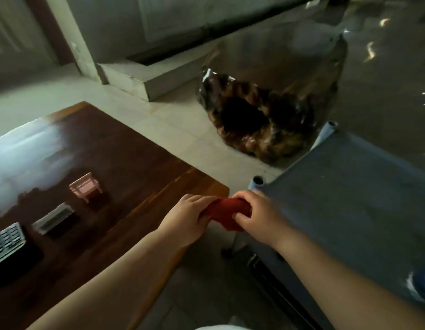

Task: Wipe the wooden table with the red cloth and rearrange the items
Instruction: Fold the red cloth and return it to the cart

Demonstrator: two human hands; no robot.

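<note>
Both hands, left hand (186, 216) and right hand (256, 216), clench the bunched red cloth (224, 214) off the dark wooden desk (125, 163); wiping apparently not begun, three small items unmoved.

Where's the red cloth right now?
The red cloth is bunched between the left hand and right hand, just off the wooden table's near right corner.

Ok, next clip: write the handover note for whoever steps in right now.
Left hand and right hand: both grip the bunched red cloth, off the near corner of the dark glossy wooden table.
On the table: small pink plastic stool, grey rectangular box, grey keypad device.
Done: cloth in hand.
Left: wiping, rearranging items.
</note>
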